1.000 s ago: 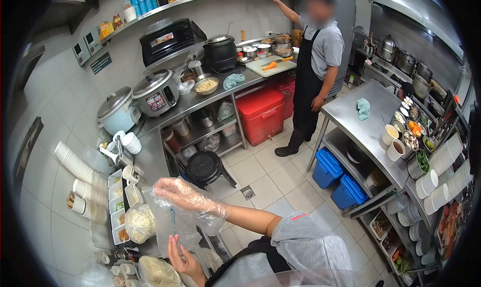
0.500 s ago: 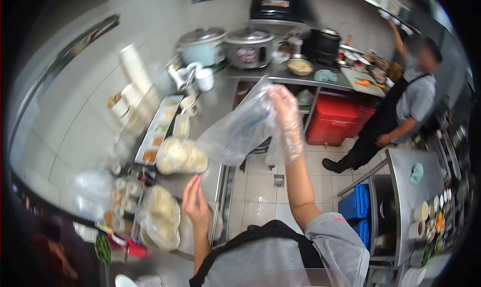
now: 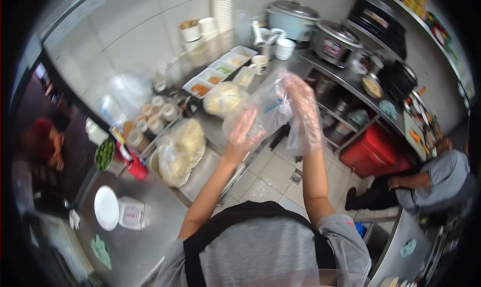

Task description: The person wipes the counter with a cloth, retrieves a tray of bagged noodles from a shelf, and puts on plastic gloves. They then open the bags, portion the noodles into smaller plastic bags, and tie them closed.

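Two hands, centre of the frame. Right hand [image 3: 299,99]: covered in loose clear plastic that reaches past the wrist; fingers bent together and clamped on the upper edge of a clear plastic bag [image 3: 273,107] with blue print. Left hand [image 3: 246,129]: open, fingers extended and lying close to one another, the clear film over them; it grips nothing. The bag, limp, spans the space between the two hands.

One bag of pale food [image 3: 225,99], rounded, just beyond the left hand. One larger bag of pale yellow food [image 3: 181,149], left of centre, in a metal tray.

One row of white containers [image 3: 214,80], upper centre: orange-brown food in the nearest ones, green in a middle one, pale contents in the farther ones. Beside the row, one oblong white container [image 3: 244,77] with pale contents, and one white cup [image 3: 260,64].

Several lidded bottles [image 3: 155,123], left of centre, contents unclear. One container of small round green items [image 3: 104,156], left side.

One white oval plate [image 3: 106,208] and one scale [image 3: 131,214], side by side on the metal desk [image 3: 145,247], lower left.

Two lidded cookers [image 3: 292,20], top, right of centre; one bowl of pale pieces [image 3: 372,86], upper right.
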Action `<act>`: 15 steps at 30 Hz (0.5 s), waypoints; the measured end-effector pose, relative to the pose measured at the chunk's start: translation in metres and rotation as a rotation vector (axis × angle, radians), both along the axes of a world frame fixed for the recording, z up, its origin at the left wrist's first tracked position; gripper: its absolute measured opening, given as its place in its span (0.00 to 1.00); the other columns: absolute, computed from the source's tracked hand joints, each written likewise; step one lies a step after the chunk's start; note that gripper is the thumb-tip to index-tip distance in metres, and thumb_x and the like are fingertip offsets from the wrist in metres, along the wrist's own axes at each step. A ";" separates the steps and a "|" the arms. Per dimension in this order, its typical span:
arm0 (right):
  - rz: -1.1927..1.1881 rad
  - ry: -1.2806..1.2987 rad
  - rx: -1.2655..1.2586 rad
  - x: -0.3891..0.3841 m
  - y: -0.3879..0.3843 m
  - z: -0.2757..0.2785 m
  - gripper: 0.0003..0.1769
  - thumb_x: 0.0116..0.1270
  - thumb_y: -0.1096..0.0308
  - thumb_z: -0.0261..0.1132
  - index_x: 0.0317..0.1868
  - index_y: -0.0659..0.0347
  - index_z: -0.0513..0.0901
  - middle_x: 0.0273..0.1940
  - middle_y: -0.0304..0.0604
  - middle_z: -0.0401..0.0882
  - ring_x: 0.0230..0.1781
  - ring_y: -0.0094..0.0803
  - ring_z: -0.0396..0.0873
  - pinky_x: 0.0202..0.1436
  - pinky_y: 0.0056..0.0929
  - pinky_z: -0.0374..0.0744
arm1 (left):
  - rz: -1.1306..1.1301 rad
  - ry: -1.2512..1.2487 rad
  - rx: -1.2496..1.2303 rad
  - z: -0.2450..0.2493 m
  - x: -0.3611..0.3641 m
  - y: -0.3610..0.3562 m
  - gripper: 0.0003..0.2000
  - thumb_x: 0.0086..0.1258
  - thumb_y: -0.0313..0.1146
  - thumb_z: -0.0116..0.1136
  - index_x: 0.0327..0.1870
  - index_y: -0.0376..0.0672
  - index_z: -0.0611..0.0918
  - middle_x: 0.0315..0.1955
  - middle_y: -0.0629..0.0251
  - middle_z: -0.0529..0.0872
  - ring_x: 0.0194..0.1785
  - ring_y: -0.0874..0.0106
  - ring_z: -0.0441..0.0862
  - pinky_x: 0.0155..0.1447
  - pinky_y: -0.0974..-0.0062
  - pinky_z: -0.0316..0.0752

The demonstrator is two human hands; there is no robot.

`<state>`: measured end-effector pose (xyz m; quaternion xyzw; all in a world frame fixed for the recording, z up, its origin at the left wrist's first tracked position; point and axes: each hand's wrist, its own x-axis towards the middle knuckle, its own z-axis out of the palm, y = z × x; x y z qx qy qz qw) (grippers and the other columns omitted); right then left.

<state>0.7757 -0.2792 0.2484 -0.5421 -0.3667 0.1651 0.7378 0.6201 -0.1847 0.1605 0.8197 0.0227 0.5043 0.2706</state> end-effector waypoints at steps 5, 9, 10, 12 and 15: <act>0.308 -0.395 0.161 -0.050 0.008 -0.010 0.60 0.44 0.52 0.74 0.71 0.58 0.45 0.65 0.51 0.57 0.62 0.40 0.61 0.65 0.42 0.60 | -0.447 -0.466 -1.290 0.019 0.000 0.014 0.30 0.66 0.52 0.50 0.63 0.43 0.63 0.55 0.63 0.73 0.58 0.67 0.70 0.63 0.66 0.63; 0.081 -0.845 -0.189 -0.110 0.022 -0.027 0.29 0.46 0.71 0.69 0.51 0.62 0.72 0.53 0.52 0.70 0.57 0.49 0.68 0.59 0.42 0.67 | -0.799 -0.457 -1.709 0.016 -0.026 0.024 0.32 0.68 0.62 0.34 0.61 0.42 0.65 0.57 0.58 0.71 0.59 0.60 0.69 0.63 0.62 0.64; 0.105 -0.791 -0.208 -0.116 0.026 -0.036 0.25 0.46 0.73 0.68 0.49 0.63 0.74 0.50 0.53 0.72 0.54 0.50 0.69 0.57 0.42 0.69 | -0.771 -0.419 -1.551 0.013 -0.033 0.023 0.30 0.71 0.57 0.33 0.63 0.42 0.64 0.60 0.59 0.68 0.63 0.61 0.65 0.65 0.62 0.61; 0.137 -0.693 -0.221 -0.125 0.041 -0.046 0.19 0.47 0.78 0.64 0.43 0.63 0.77 0.44 0.54 0.75 0.49 0.51 0.73 0.53 0.42 0.72 | -0.668 -0.496 -1.417 0.003 -0.040 0.023 0.28 0.72 0.53 0.32 0.65 0.42 0.62 0.62 0.58 0.66 0.65 0.61 0.63 0.67 0.63 0.59; 0.314 -0.840 -0.014 -0.154 0.040 -0.067 0.14 0.53 0.77 0.63 0.42 0.64 0.78 0.40 0.54 0.77 0.45 0.49 0.76 0.46 0.41 0.74 | -0.579 -0.570 -1.300 0.006 -0.057 0.049 0.26 0.72 0.45 0.36 0.67 0.41 0.59 0.64 0.57 0.63 0.69 0.60 0.57 0.70 0.64 0.53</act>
